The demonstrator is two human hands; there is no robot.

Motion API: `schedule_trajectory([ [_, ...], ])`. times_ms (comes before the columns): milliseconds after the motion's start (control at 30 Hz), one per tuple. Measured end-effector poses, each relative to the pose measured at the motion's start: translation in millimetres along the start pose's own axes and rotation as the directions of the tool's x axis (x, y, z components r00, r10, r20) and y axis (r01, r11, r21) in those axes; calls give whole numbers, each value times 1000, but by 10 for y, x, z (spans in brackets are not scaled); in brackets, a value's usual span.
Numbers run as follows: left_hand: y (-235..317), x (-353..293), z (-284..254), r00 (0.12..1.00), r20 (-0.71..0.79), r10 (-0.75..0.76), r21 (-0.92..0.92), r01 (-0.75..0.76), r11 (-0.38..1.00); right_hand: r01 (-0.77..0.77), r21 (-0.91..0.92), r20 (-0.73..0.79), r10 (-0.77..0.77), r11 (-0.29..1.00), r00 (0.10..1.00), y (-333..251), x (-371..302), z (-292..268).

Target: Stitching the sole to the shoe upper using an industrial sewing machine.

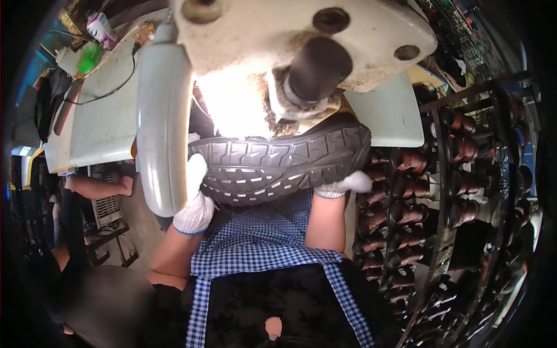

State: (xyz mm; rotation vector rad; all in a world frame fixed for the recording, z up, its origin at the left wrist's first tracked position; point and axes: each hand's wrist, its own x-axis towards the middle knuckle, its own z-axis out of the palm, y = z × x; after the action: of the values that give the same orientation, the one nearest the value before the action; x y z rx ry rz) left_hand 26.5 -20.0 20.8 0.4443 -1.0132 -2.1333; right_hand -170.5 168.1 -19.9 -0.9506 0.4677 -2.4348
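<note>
A shoe with a black, deeply lugged sole (278, 168) lies on its side across the middle, sole facing me, under the head of a cream-coloured sewing machine (377, 43). My left hand (197, 194), in a white knit glove, grips the shoe's left end with the thumb against the sole. At the right end, my right hand (348, 184) wears a matching glove and holds the shoe from behind; most of its fingers are hidden. The shoe's upper and the needle area are mostly out of sight behind the sole and the bright lamp glare.
A rounded white lamp housing (162, 122) hangs close to my left hand. Racks (442, 226) of brown shoes stand on the right. White table tops (104, 110) extend at the left, with a green bottle (89, 58) behind. Another person's arm (98, 185) shows at the left.
</note>
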Motion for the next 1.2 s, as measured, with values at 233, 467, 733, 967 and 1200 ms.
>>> schedule_trajectory([
  [233, 10, 183, -291, 999, -12, -40, 56, 41, 998, -398, -535, -227, 327, 746, 918, -57, 116, 163],
  [467, 235, 642, -700, 989, 145, -41, 110, 25, 994, 126, -978, 169, 284, 163, 944, 471, -324, 516],
  [733, 265, 621, -1646, 984, 54, -170, -39, 172, 984, -298, -826, -89, 411, 479, 907, 900, -188, 724],
  [967, 269, 402, -1314, 991, 123, -45, 339, 1, 941, 404, -909, 408, 438, 107, 801, 459, 315, 602],
  [1200, 48, 339, -163, 859, 425, -286, 497, 43, 867, 292, -953, 141, 745, -75, 653, 38, 861, 720],
])
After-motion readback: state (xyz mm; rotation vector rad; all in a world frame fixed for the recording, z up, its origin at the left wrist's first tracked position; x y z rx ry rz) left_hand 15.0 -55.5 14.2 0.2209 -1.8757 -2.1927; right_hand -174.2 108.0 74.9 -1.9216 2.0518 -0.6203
